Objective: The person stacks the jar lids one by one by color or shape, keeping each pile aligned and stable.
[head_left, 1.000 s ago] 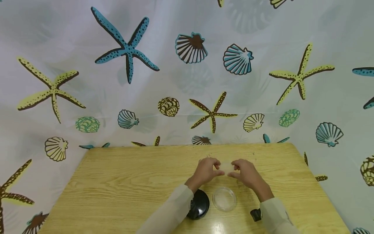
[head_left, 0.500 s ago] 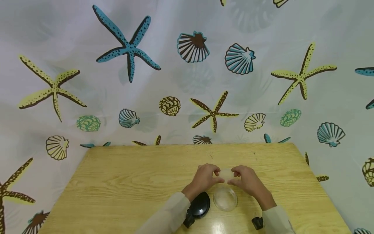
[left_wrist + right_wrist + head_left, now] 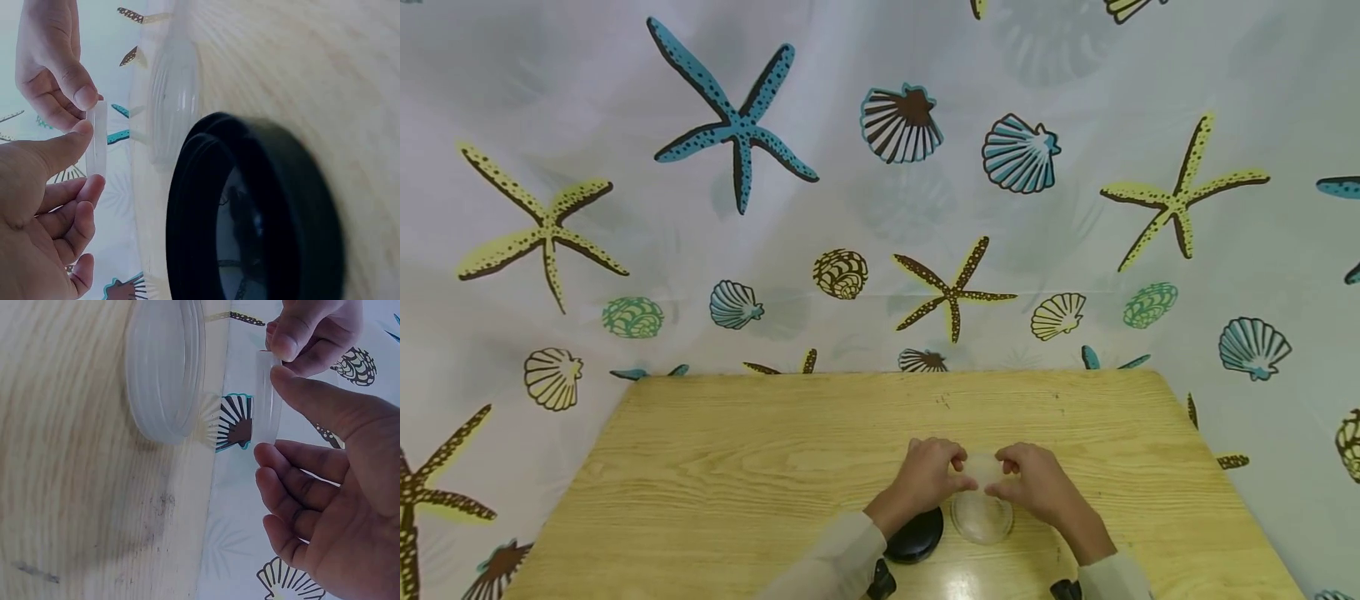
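Both hands hold a small translucent white round disc (image 3: 982, 468) between them, off the table. The left hand (image 3: 927, 477) pinches its left side between thumb and fingertips, and the right hand (image 3: 1036, 482) pinches its right side. Seen edge-on in the right wrist view, the disc (image 3: 267, 403) has a thick, smooth rim. Just nearer the person than the hands, a clear round shallow dish (image 3: 982, 525) lies on the table. Beside it on the left is a glossy black round piece (image 3: 917, 538), partly covered by the left wrist; its raised dark rim (image 3: 281, 187) looms close in the left wrist view.
The wooden table (image 3: 737, 467) ends at a white curtain (image 3: 820, 208) printed with starfish and shells. A small black object (image 3: 882, 580) shows by the left sleeve and another black object (image 3: 1065, 590) by the right sleeve.
Both hands have come nearer the person with the translucent disc, from beyond the clear dish to its far edge. The grip looks the same.
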{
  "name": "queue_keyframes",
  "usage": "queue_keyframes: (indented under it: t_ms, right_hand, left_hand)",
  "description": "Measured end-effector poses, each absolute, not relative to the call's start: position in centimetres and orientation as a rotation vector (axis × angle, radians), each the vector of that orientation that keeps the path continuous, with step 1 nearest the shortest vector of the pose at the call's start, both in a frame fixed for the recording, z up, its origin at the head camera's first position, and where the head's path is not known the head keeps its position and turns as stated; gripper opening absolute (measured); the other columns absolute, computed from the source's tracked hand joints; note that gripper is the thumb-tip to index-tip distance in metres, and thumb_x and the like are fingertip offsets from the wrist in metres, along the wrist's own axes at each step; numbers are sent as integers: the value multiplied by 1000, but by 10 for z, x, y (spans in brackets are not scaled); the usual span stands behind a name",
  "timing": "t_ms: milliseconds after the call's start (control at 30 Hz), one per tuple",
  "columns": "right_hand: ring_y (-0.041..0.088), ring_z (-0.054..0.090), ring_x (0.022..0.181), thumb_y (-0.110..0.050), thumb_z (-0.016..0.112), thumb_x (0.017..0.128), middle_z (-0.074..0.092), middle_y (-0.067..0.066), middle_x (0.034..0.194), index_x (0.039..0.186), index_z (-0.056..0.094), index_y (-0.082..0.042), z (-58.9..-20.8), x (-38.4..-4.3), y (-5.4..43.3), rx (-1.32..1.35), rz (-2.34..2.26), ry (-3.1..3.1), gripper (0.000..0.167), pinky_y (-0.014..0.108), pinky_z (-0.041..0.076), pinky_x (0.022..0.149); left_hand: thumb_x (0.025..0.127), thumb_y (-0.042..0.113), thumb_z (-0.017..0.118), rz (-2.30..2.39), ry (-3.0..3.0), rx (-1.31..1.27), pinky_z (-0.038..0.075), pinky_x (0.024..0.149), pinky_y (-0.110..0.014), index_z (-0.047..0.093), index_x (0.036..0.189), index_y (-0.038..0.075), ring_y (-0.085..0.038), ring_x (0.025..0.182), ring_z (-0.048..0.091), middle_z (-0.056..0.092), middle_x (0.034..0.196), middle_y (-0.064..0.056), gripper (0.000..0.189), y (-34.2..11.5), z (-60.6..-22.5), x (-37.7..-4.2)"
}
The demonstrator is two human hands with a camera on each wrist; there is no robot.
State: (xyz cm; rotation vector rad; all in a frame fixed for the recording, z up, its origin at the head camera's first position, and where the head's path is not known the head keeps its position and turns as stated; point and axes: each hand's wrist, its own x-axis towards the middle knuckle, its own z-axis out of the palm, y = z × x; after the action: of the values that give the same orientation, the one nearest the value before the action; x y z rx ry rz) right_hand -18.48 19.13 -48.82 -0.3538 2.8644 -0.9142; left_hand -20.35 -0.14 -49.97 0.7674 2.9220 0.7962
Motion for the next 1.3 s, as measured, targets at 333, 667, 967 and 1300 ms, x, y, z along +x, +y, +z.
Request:
queue_keyframes:
  t_ms: [333,667,967,1300]
  right_hand:
    - [12,55,81,-26,82,72,63,2,88,107,68,-1,-496,-177,196,-415,-889,2855,45,34,48,71]
    - [14,54,80,-21,84,69,62,1,86,106,68,1,-502,-168,193,-323,-974,2802,46,33,48,72]
    - [13,52,77,-23,85,67,60,1,84,103,68,3,-511,-166,194,-444,-971,2818,47,25,45,67]
    - [12,50,74,-22,87,65,59,1,81,99,69,3,-518,-164,193,-507,-915,2843,46,22,42,65]
  left_hand:
    - [74,40,78,742,2936,789,32,74,-29,73,96,13,-6,72,54,67,78,9,35,2,-506,-194]
    - [73,42,79,717,2929,766,31,72,-28,73,91,15,-2,68,50,64,75,12,33,2,-513,-186]
    - [72,46,79,610,2940,798,29,70,-26,73,89,16,-2,66,46,56,67,16,35,2,-519,-183]
    - [71,46,79,526,2911,807,28,69,-27,73,90,17,-3,64,44,56,67,14,34,3,-520,-184]
